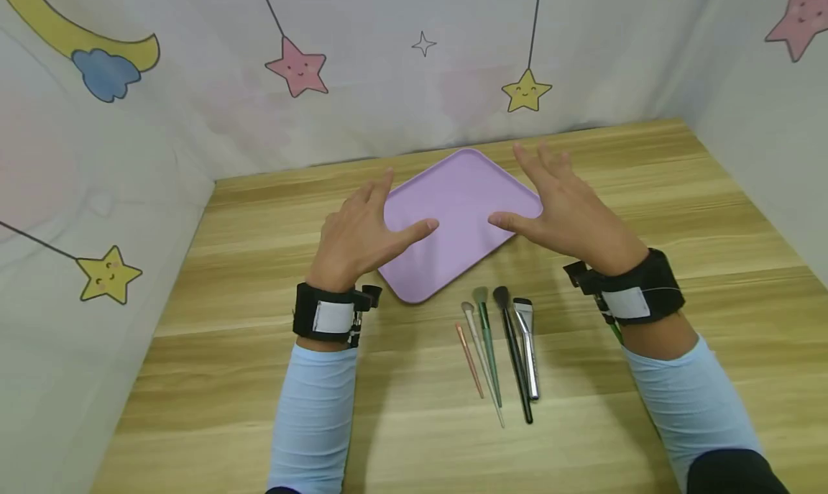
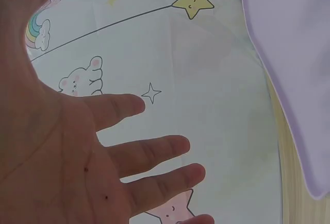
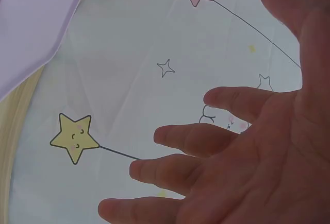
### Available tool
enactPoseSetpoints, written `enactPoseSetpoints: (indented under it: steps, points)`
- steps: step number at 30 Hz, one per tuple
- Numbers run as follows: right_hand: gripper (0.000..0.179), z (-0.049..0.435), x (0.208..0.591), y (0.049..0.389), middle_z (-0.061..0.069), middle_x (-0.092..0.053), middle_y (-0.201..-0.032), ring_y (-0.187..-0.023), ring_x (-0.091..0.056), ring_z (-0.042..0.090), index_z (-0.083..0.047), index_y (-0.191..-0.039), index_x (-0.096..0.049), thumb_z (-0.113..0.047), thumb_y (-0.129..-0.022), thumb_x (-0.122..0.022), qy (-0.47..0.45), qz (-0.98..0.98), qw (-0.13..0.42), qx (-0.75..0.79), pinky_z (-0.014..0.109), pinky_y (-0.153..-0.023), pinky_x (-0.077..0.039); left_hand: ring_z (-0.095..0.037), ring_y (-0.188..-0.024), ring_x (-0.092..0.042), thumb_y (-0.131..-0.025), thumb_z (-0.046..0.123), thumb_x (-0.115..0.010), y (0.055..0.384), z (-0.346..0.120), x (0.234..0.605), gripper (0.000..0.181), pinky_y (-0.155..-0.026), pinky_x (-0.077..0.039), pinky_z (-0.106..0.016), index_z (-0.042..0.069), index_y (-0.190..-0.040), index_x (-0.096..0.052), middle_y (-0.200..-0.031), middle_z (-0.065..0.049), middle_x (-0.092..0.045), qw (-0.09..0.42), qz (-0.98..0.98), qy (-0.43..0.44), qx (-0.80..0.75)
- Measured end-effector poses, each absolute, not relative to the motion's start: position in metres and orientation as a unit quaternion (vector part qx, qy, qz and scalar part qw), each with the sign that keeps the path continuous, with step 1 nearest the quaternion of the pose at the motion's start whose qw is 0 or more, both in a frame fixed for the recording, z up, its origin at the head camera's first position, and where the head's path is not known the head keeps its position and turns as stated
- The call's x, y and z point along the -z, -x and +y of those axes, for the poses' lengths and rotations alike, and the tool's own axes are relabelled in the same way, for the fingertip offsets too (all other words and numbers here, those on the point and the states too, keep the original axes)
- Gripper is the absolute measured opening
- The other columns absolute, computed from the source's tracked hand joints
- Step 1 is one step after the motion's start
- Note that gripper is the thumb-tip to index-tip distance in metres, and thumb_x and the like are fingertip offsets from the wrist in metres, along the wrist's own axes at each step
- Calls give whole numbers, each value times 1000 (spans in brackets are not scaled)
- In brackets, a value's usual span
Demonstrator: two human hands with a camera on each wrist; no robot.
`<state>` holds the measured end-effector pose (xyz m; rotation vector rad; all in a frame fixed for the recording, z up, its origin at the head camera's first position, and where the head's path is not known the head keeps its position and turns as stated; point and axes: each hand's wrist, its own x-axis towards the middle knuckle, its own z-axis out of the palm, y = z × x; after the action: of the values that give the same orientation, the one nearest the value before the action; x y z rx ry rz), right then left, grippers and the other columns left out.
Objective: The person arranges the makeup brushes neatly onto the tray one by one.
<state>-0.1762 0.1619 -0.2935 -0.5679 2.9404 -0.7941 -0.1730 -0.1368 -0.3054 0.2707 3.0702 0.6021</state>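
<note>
A purple tray (image 1: 453,213) lies at an angle on the wooden table, its corners toward the back and front. My left hand (image 1: 362,231) is over its left side, fingers spread and thumb pointing inward. Over the right corner is my right hand (image 1: 572,210), likewise spread. Neither palm holds anything: the left wrist view shows the left hand (image 2: 62,152) with bare palm, and the right wrist view shows the same of the right hand (image 3: 247,167). The tray's edge (image 2: 278,100) passes beside the left fingers.
In front of the tray lie several makeup brushes: a thin pink one (image 1: 468,361), a pale one (image 1: 481,354), a green one (image 1: 488,346), a black one (image 1: 514,357) and a silver flat-headed one (image 1: 527,343). A white curtain (image 1: 375,113) with stars hangs behind the table (image 1: 259,249).
</note>
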Motion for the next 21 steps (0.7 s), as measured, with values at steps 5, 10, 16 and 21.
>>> enactPoseSetpoints:
  steps: [5,10,16,21]
  points:
    - [105,162,293,175,26,-1,-164,-148,7,46,-18,-164,-5,-67,-90,-61,189,947,27,257,71,-112,-9,-37,-141,-38,-74,94,-41,173,-136,308,115,-104,-34,-67,25,-163,-20,-159,-14,-35,2,976,-80,-201]
    - [103,160,293,174,28,-4,-163,-150,1,46,-13,-164,-6,-62,-92,-62,210,943,20,256,71,-112,-13,-39,-139,-41,-76,92,-41,175,-139,312,113,-101,-40,-64,22,-163,-23,-158,-15,-36,5,974,-68,-214]
    - [100,159,297,172,29,-19,-161,-147,-14,50,-8,-163,-14,-52,-91,-69,229,939,6,255,69,-112,-20,-41,-138,-41,-79,91,-37,178,-146,319,110,-102,-39,-63,21,-163,-23,-157,-18,-35,37,970,-38,-238]
    - [93,158,302,169,26,-29,-158,-144,-23,51,-7,-160,-24,-43,-90,-75,250,934,-4,256,67,-112,-23,-42,-129,-48,-79,92,-35,181,-149,325,110,-96,-44,-61,20,-162,-24,-153,-21,-38,49,968,-17,-244]
